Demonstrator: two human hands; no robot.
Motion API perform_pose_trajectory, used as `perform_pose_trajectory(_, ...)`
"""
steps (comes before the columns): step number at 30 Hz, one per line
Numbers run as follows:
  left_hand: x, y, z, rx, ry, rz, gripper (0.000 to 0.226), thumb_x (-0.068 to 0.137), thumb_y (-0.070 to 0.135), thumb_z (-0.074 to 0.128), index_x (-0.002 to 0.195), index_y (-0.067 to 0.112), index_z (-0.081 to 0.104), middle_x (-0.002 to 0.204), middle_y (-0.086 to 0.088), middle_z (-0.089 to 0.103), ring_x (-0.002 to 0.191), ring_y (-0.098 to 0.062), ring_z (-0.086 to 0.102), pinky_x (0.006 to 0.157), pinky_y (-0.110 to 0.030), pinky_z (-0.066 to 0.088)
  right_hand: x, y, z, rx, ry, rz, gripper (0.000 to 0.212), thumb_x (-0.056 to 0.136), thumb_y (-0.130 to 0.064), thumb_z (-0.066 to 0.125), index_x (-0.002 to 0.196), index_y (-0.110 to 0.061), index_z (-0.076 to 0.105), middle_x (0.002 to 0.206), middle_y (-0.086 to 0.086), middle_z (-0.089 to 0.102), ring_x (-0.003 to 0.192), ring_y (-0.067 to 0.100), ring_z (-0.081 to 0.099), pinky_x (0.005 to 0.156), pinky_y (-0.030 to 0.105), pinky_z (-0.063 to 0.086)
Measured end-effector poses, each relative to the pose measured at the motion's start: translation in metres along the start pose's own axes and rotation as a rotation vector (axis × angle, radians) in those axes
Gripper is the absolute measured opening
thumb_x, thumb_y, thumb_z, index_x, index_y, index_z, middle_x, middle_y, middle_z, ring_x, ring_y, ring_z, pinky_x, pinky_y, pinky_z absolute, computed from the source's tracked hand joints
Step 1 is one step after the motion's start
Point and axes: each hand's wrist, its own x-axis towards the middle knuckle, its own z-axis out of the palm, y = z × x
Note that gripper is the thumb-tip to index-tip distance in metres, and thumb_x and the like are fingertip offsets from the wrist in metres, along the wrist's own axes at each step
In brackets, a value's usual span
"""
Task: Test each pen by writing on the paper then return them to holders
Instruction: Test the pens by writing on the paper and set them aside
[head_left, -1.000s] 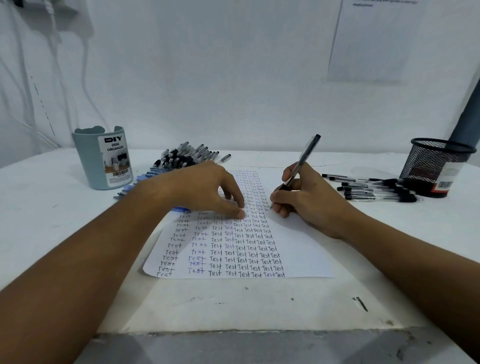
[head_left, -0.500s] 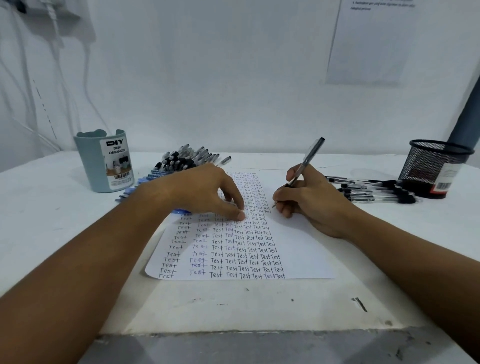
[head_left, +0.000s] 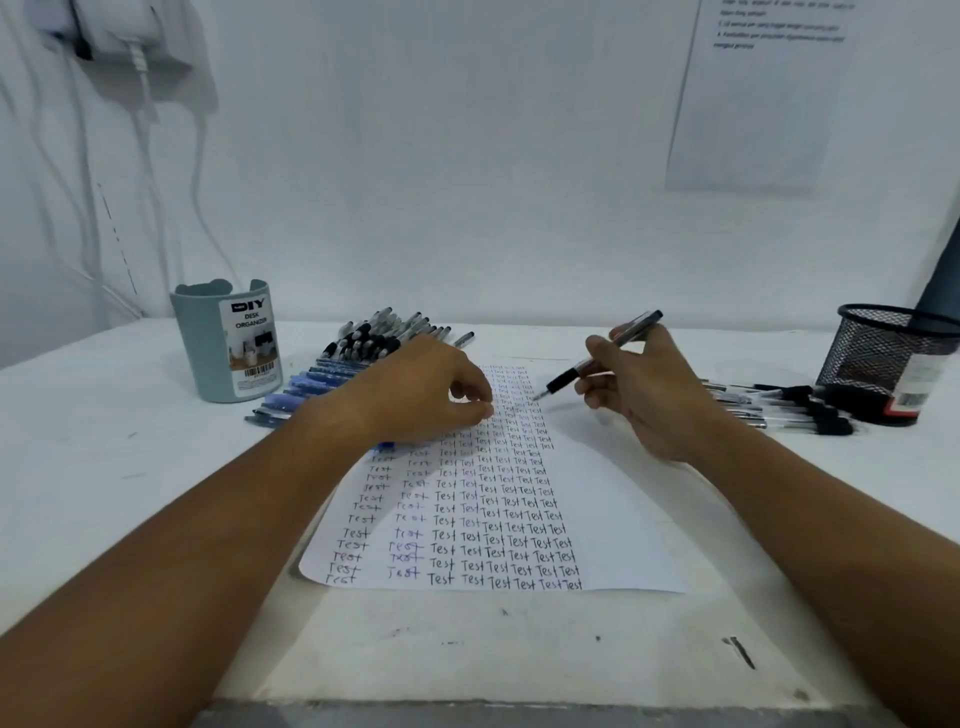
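Sheet of paper (head_left: 613, 519) lying nearest on the white table (head_left: 104, 467), columns of handwritten "Test" covering its left half. Left hand (head_left: 421, 387) resting on the upper part, fingers curled, tips pressing down, holding nothing; right hand (head_left: 649, 387) pinching a black-gripped pen (head_left: 597, 364), tip slanting down-left just above the sheet's top, barrel rising behind the fingers. Farther back: pile of pens (head_left: 363, 348) lying beside the grey-blue desk organizer (head_left: 226, 345), row of capped pens (head_left: 779, 408) lying before the black mesh holder (head_left: 893, 361).

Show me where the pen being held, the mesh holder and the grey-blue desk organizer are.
pen (head_left: 597, 362), head view, on its barrel just above the dark grip.
mesh holder (head_left: 878, 353), head view, on its front wall.
desk organizer (head_left: 200, 348), head view, on its bare left wall.
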Motion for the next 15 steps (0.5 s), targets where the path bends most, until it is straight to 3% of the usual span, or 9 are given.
perform_pose_trajectory(7, 0.0, 0.004, 0.001, 0.014, 0.013, 0.009, 0.02, 0.088, 0.031, 0.067, 0.103, 0.021, 0.074, 0.096, 0.009, 0.072, 0.088, -0.001, 0.062, 0.085, -0.021, 0.049, -0.004, -0.002, -0.011, 0.078, 0.012, -0.031, 0.022, 0.101, -0.029, 0.052, 0.098, -0.008, 0.047, 0.084, 0.017, 0.063, 0.055, 0.02, 0.061, 0.051, 0.027, 0.051)
perform_pose_trajectory(11, 0.001, 0.003, 0.002, 0.032, 0.01, 0.006, 0.023, 0.087, 0.035, 0.067, 0.105, 0.022, 0.073, 0.098, 0.008, 0.071, 0.09, -0.002, 0.061, 0.085, -0.024, 0.05, -0.004, -0.003, -0.015, 0.144, 0.048, -0.064, 0.021, 0.097, -0.026, 0.057, 0.09, -0.008, 0.048, 0.08, 0.014, 0.052, 0.055, 0.021, 0.063, 0.053, 0.025, 0.052)
perform_pose_trajectory(15, 0.002, 0.002, 0.005, 0.037, 0.03, 0.012, 0.03, 0.086, 0.042, 0.067, 0.108, 0.022, 0.072, 0.101, 0.008, 0.069, 0.093, -0.003, 0.06, 0.087, -0.027, 0.049, -0.006, -0.003, -0.014, 0.148, 0.031, -0.081, 0.019, 0.095, -0.022, 0.061, 0.09, -0.007, 0.05, 0.078, 0.013, 0.055, 0.056, 0.021, 0.064, 0.053, 0.025, 0.052)
